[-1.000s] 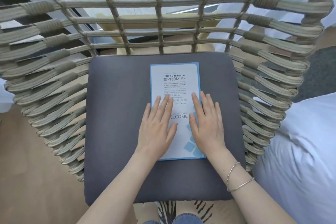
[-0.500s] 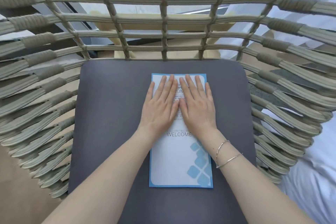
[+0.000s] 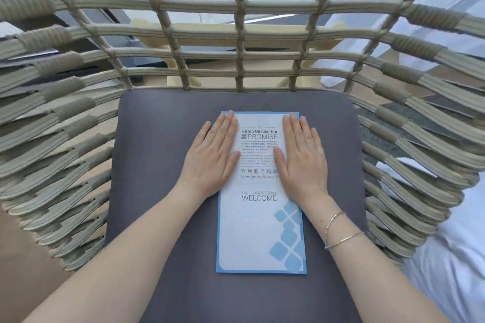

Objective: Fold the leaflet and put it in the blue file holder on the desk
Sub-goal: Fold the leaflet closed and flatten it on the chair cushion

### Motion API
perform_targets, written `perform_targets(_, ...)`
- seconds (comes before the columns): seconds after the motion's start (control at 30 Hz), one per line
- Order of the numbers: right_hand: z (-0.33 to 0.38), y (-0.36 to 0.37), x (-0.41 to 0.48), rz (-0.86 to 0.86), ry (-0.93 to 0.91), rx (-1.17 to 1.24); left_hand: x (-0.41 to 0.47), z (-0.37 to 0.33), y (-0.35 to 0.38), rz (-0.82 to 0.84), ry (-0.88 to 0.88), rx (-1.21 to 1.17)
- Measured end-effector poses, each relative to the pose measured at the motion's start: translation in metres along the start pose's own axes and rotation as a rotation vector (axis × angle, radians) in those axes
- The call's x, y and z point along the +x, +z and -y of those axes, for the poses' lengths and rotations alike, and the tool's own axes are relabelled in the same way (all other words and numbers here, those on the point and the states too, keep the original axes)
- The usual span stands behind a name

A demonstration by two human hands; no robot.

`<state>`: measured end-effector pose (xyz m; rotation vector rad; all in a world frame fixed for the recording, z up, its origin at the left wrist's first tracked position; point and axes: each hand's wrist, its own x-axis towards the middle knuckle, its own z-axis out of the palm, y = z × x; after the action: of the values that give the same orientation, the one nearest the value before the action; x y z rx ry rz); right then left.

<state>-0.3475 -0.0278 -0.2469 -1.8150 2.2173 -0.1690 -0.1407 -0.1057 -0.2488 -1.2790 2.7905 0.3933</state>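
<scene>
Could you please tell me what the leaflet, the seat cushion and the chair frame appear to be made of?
Leaflet: printed paper or thin card, smooth, lying flat with crisp edges; gloss is hard to judge.
Cushion: grey woven fabric, matte, with soft rounded corners.
Chair frame: beige cord or synthetic wicker, seemingly wrapped over a rigid frame, since bundled strands and wound bindings show.

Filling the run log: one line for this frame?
leaflet: flat on cushion | left hand, right hand: pressing flat | file holder: unseen
</scene>
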Motion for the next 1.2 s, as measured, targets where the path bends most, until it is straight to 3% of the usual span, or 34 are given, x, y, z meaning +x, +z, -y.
perform_targets(0.27, -0.002, 0.005, 0.001, 0.071, 0.008, 0.000, 0.001, -0.003, 0.000, 0.088, -0.035, -0.005)
perform_targets(0.37, 0.000, -0.014, 0.003, 0.089, 0.046, 0.147, 0.001, -0.010, -0.024, 0.070, -0.039, -0.037)
perform_targets(0.43, 0.005, -0.031, -0.005, 0.009, 0.104, 0.230, -0.009, -0.018, -0.040, 0.005, -0.019, -0.055)
perform_targets(0.53, 0.020, -0.045, -0.043, -0.067, 0.025, 0.190, -0.048, -0.039, -0.047, -0.060, -0.008, -0.090)
perform_targets(0.77, 0.058, -0.004, -0.143, 0.039, -0.031, 0.115, -0.124, -0.094, 0.000, -0.015, 0.047, -0.110)
perform_targets(1.2, 0.032, 0.018, -0.154, 0.094, -0.006, 0.009, -0.143, -0.074, 0.025, 0.101, -0.037, -0.076)
